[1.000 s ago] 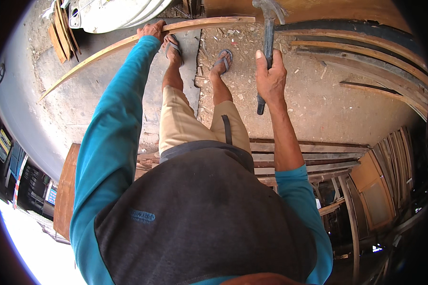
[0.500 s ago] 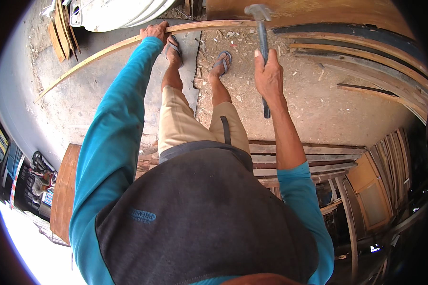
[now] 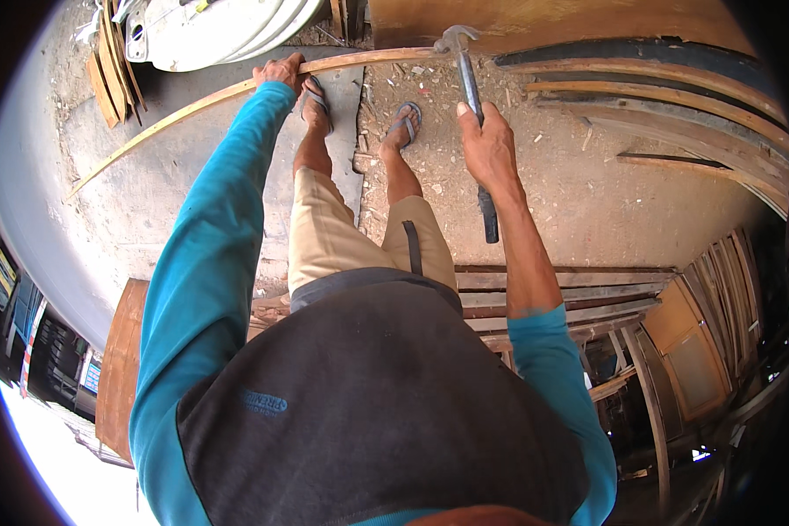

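A long narrow wooden strip [image 3: 171, 117] crosses in front of me, from the left floor toward the brown board at the back. Its middle is gripped by my left hand [image 3: 279, 72], above my left foot. A claw hammer [image 3: 467, 83] is wrapped in the fingers of my right hand [image 3: 489, 149], around the middle of its handle. The hammer's metal head is at the strip's right end, and I cannot tell whether they touch. The dark end of the handle sticks out below my right hand.
A brown wooden board [image 3: 552, 24] stands at the back. Several long boards [image 3: 657, 105] lie at the right. A white plastic object [image 3: 210, 35] and thin wood pieces [image 3: 110, 79] lie at the back left. Wood chips litter the floor [image 3: 570, 202] around my sandalled feet. Stacked planks [image 3: 570, 279] are behind me.
The hammer head has come down and slightly left, close to the strip's right end. My right hand has lowered with it. My left hand keeps its hold on the strip.
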### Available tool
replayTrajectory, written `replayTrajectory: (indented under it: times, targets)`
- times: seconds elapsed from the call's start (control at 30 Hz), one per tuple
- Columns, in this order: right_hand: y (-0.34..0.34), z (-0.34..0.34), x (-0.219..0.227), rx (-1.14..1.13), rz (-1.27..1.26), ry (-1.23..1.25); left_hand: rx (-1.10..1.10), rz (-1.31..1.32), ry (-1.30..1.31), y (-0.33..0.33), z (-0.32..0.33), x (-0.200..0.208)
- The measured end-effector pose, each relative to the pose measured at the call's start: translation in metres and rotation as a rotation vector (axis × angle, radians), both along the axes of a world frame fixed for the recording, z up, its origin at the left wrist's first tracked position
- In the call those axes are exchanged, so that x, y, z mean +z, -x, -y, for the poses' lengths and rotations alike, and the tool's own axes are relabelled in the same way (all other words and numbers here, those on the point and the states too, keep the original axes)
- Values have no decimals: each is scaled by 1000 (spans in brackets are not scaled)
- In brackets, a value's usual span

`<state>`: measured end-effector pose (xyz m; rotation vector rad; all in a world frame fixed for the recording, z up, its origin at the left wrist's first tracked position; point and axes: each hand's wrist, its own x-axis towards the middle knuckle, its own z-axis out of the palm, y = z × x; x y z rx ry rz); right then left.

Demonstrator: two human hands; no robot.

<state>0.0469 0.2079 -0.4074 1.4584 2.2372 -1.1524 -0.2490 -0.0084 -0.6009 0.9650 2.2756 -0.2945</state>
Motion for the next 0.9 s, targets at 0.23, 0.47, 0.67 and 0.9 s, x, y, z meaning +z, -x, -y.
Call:
replayTrajectory:
  times: [0.23,0.47,0.67,0.9]
  targets:
    - [-8,33,-20,-115,-308,-193,-3,15,24,7,-7,3]
    - [-20,71,-20,-3,-54,151,-43,21,91,18,-12,1]
    - [-62,148,-40,-230,-243,239,-55,-85,67,31,-5,-16]
    - [-132,161,-63,-831,-237,719,-86,-18,15,46,-8,-5]
